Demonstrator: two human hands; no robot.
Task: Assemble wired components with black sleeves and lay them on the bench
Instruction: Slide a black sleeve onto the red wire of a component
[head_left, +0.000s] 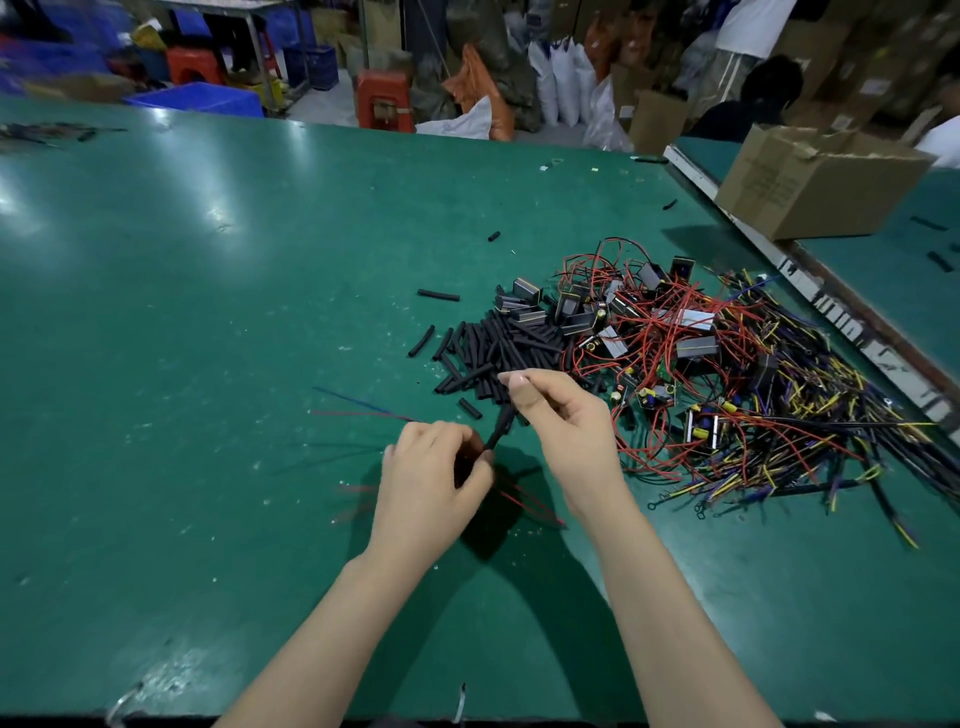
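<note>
Head camera is looking down at a green table (208, 322), and nearest to it two bare forearms are reaching forward over the surface. Left hand (434, 475) is curling its fingers around a dark wired component (467, 460), which is mostly hidden inside the grip; thin red and blue wires (358, 408) are sticking out to the left and lower right of this hand, just above the table. Right hand (563, 418) is pinching a black sleeve (501, 428) between thumb and fingers, and the sleeve is slanting down toward the left hand, its lower end touching the component. Just behind the hands a pile of black sleeves (488, 345) is lying on the table. Right of it a heap of wired components (691, 364) with red, yellow and purple leads is spreading out. Farther away a cardboard box (810, 182) is standing on the neighbouring table.
</note>
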